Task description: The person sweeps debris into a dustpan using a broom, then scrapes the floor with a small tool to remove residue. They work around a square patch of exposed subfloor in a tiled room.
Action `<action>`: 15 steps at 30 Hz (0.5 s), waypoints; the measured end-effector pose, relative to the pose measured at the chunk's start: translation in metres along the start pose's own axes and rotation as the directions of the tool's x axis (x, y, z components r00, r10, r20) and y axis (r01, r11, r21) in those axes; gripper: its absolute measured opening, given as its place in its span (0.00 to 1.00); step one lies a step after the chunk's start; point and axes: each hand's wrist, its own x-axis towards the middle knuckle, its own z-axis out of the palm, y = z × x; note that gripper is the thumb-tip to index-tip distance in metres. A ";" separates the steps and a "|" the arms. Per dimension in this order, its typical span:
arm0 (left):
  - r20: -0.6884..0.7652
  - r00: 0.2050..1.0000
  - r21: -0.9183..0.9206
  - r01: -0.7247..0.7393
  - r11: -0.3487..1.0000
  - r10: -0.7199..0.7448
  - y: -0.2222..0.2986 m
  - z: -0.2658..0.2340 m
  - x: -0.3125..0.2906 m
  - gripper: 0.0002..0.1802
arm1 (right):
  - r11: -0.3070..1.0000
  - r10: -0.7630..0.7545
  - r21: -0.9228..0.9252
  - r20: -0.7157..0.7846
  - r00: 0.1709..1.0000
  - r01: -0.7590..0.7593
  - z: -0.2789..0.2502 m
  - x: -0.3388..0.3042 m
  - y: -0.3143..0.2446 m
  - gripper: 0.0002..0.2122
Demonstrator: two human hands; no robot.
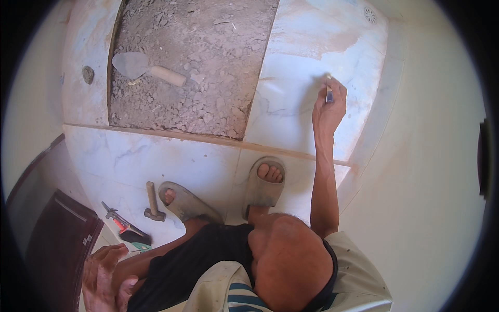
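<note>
My right hand [332, 108] reaches forward over the white marbled tile [288, 112] on the right. Its fingers are closed around a small, slim tool [329, 95] with a blue part and a pale tip; its exact kind is hard to make out. The tip is at or just above the tile, where a brownish dusty film [312, 47] covers the far part. At the lower left, my left hand [106, 278] is held up near my knee, fingers apart and nothing in it.
Left of the tile lies a recessed bed of broken grey rubble [208, 52], with a trowel [167, 75] on it. A hammer [152, 204] and other tools [127, 228] lie by my sandalled feet. A round drain [370, 15] sits far right; a dark red panel [57, 249] stands lower left.
</note>
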 end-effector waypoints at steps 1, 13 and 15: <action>0.003 1.000 0.002 -0.003 1.000 0.003 -0.001 0.001 0.002 0.23 | 0.980 -0.193 -0.042 0.009 0.981 0.193 0.004 -0.007 0.007 0.18; 0.081 0.995 0.196 0.039 0.980 -0.056 0.010 -0.013 0.018 0.26 | 0.914 -0.405 -0.037 -0.152 0.902 0.404 -0.045 0.037 0.072 0.16; 0.100 0.992 0.158 0.059 0.986 -0.075 0.011 -0.015 0.019 0.27 | 0.954 -0.221 -0.252 -0.217 0.951 0.165 -0.089 0.078 0.117 0.15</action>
